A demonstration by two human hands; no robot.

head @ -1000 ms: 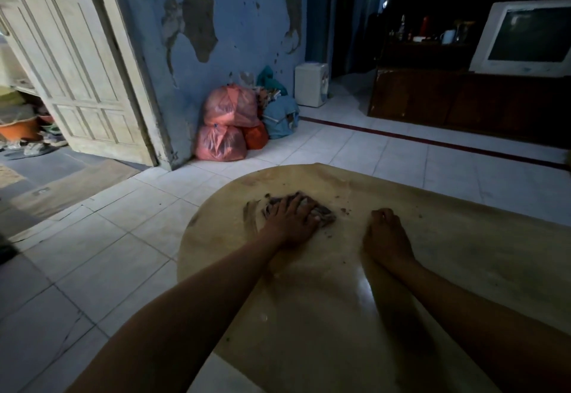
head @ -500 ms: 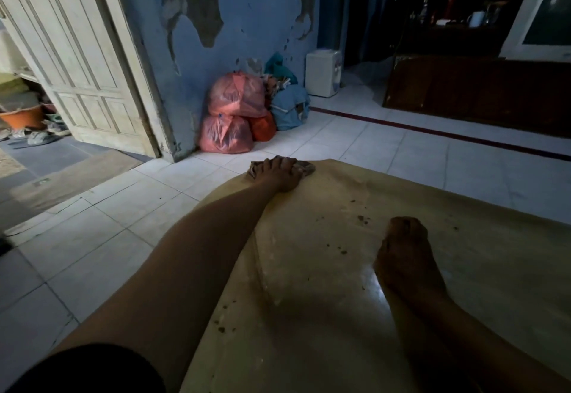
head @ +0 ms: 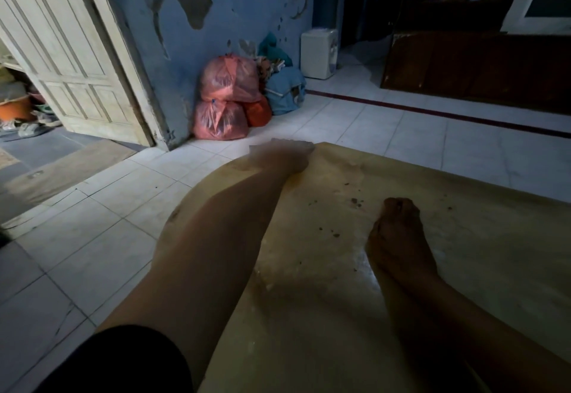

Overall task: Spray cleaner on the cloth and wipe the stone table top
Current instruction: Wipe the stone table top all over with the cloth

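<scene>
The blurred left hand (head: 287, 153) reaches to the stone table top's (head: 463, 238) far edge to wipe, its grip indiscernible, while the empty right hand (head: 398, 235) braces knuckles-down.

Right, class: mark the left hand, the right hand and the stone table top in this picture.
left hand (head: 287, 153), head view, blurred back of the hand at the table's far edge.
right hand (head: 397, 232), head view, back of the hand.
stone table top (head: 494, 238), head view, bare surface.
</scene>
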